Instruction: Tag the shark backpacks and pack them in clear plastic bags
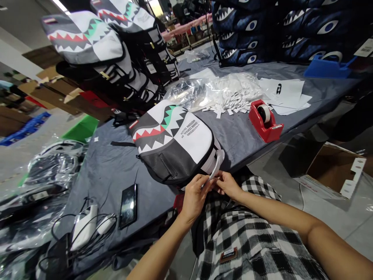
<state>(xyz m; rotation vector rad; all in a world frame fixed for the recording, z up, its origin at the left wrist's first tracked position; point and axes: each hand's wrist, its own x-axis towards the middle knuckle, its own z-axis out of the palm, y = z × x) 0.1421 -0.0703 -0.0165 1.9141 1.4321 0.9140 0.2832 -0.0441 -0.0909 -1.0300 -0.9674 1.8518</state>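
Note:
A grey, black and white backpack [175, 144] with a jagged shark-teeth print lies on the table before me. Its light-coloured carry handle [218, 160] sticks out at the near right side. My left hand [196, 196] is closed, with thumb and fingers pinching the lower end of this handle. Close against it, my right hand [229, 186] has its fingertips pressed together at the same spot. Whatever small thing lies between the right fingertips is hidden.
A red tape dispenser [265, 122] stands right of the backpack, near white tags [230, 97] and paper sheets [287, 93]. A phone [128, 206] and a white corded device [85, 227] lie left. Stacked backpacks [87, 42] rise behind; an open carton [335, 169] sits right.

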